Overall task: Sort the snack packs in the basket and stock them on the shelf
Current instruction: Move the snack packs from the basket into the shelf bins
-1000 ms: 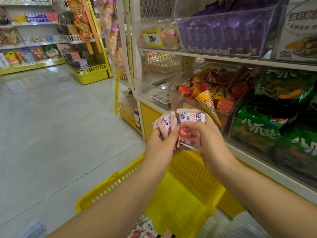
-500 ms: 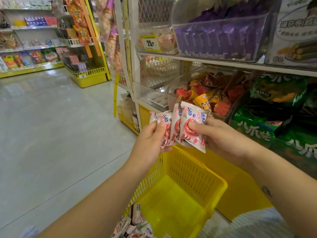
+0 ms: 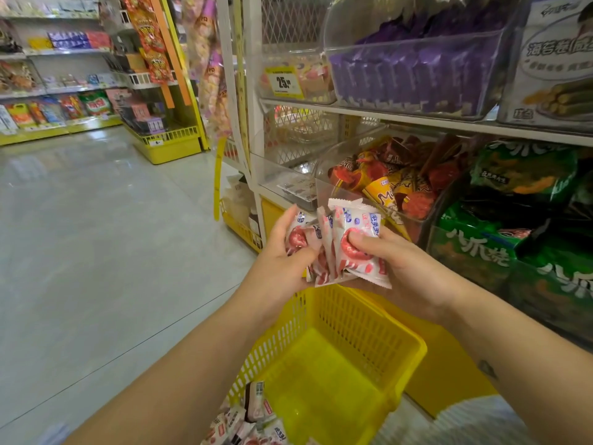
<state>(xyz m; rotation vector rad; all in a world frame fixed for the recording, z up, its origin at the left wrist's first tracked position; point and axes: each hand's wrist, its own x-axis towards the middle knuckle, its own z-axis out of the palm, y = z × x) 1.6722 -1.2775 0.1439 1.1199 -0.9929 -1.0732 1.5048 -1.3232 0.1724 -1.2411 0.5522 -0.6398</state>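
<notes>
Held item: snack packs [image 3: 362, 220], pink and white, fanned upright on edge between both hands, above the basket [image 3: 353, 319].
Left hand [image 3: 282, 268]: curled round the left end of the fan, thumb pressed on the outermost pack.
Right hand [image 3: 407, 268]: clamped on the right end, thumb laid across the front pack.
Hands: together, joined by the fan.
Long axis: packs stood roughly vertical, top seams pointed up toward the shelf [image 3: 417, 122].
Bearing: shelf bins lie ahead and to the right; the near-empty clear bin [image 3: 282, 178] sits just beyond and above the fan.
Nearer hand: the right is judged nearer the shelf front, the left nearer that clear bin.
Count, held: at least 4 packs; an exact figure cannot be told.
Count, basket: 1 basket; loose packs [image 3: 253, 412] heaped in its near corner, number not readable.
Destination bin: not confirmed.
</notes>
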